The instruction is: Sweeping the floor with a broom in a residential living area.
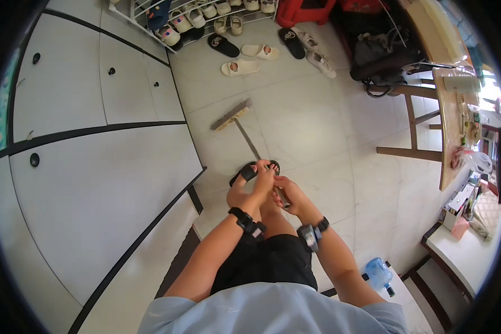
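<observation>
A broom [246, 136] slants across the middle of the view, its wide bristled head resting on the tiled floor ahead of my feet. My left hand [264, 177] is wrapped round the handle, in front of my black sandals [244, 174]. Lower down, close to the handle's top end, my right hand [286, 192] also grips the stick. A little of the handle sticks out past the right fingers. Each wrist wears a black strap with a small device.
White cabinets [106, 183] with black edging run along the left. Several loose shoes and slippers [241, 68] lie ahead, below a white shoe rack [145, 25] and near a red stool [303, 12]. To the right stands a wooden table [451, 128]; a blue water jug [378, 273] sits at lower right.
</observation>
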The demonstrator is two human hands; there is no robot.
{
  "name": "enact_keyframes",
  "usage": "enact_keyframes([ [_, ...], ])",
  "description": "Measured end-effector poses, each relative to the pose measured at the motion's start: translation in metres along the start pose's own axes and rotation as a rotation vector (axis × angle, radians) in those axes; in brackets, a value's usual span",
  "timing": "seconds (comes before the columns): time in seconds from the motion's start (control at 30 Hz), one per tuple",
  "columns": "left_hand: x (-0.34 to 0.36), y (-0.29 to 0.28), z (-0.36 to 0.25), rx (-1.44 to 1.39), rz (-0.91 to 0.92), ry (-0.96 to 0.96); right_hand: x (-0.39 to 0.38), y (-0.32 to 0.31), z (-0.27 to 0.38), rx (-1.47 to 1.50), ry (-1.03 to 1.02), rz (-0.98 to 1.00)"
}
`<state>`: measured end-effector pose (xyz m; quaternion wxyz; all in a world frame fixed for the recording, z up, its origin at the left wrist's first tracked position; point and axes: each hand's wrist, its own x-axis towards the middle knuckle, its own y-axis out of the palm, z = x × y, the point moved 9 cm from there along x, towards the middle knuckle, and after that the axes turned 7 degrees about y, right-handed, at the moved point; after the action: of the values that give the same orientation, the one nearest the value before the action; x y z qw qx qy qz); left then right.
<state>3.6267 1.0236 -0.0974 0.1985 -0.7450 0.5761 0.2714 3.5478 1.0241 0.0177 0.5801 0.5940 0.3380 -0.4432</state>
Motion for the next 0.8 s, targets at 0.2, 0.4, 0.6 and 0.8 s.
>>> enact_keyframes([
  [0.2,0.023,-0.074,0.004,0.017,0.011,-0.148,0.08,0.053,-0.058,0.732,0.312,0.245],
  [0.4,-0.001,-0.019,0.048,0.339,0.373,-0.403,0.043,0.001,-0.06,0.772,0.011,0.39],
  [0.6,-0.053,0.063,-0.007,0.04,0.499,-0.438,0.004,-0.061,-0.049,0.865,-0.079,0.072],
  [0.8,-0.055,0.056,-0.067,-0.37,0.333,-0.227,-0.062,0.004,-0.012,0.402,-0.199,-0.083],
])
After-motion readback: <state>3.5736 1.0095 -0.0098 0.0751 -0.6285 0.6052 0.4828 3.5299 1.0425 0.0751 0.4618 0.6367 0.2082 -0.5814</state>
